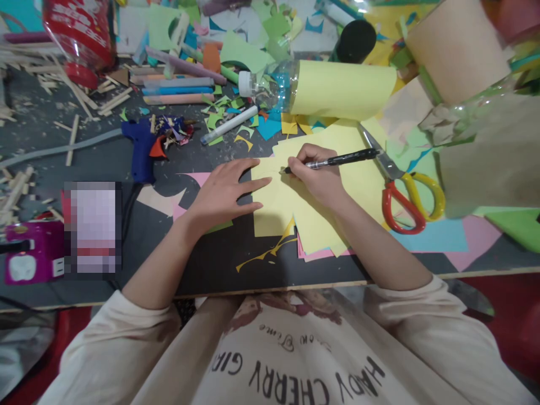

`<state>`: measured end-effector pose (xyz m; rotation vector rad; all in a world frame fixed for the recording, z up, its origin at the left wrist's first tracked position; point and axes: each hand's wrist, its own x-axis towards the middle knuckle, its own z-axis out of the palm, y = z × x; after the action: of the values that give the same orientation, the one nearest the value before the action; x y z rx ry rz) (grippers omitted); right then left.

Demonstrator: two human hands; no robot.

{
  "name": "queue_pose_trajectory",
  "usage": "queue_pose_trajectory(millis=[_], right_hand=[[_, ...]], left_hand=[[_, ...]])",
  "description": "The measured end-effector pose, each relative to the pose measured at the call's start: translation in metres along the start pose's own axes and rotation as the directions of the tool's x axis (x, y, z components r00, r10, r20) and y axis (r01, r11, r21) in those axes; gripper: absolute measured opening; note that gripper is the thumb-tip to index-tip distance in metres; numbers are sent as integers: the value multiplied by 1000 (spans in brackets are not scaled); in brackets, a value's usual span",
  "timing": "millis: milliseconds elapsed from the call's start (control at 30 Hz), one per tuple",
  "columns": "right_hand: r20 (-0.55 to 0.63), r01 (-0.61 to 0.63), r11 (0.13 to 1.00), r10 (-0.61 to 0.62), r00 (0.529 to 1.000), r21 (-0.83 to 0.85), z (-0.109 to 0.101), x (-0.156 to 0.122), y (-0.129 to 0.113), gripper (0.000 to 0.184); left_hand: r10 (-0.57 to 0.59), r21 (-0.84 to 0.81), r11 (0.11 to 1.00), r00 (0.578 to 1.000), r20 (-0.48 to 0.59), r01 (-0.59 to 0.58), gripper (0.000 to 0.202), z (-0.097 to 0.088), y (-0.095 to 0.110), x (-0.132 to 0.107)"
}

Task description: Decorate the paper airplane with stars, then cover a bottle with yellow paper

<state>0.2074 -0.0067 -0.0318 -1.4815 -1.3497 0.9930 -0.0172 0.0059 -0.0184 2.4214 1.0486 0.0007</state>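
My left hand lies flat with fingers stretched out, pressing the left edge of a yellow paper sheet on the dark table. My right hand is closed round a black pen, whose tip touches the yellow paper near its upper left corner. More yellow and pink sheets lie stacked under that paper.
Red and yellow scissors lie right of my right hand. A plastic bottle wrapped in yellow paper lies behind. A blue glue gun sits to the left, among paper scraps, wooden sticks and foam tubes. A purple box is at far left.
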Motion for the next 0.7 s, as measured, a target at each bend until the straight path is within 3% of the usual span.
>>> queue_pose_trajectory(millis=[700], right_hand=[[-51, 16, 999, -14, 999, 30, -1, 1, 4, 32]], left_hand=[[10, -2, 1000, 1000, -11, -10, 49, 0, 0, -1]])
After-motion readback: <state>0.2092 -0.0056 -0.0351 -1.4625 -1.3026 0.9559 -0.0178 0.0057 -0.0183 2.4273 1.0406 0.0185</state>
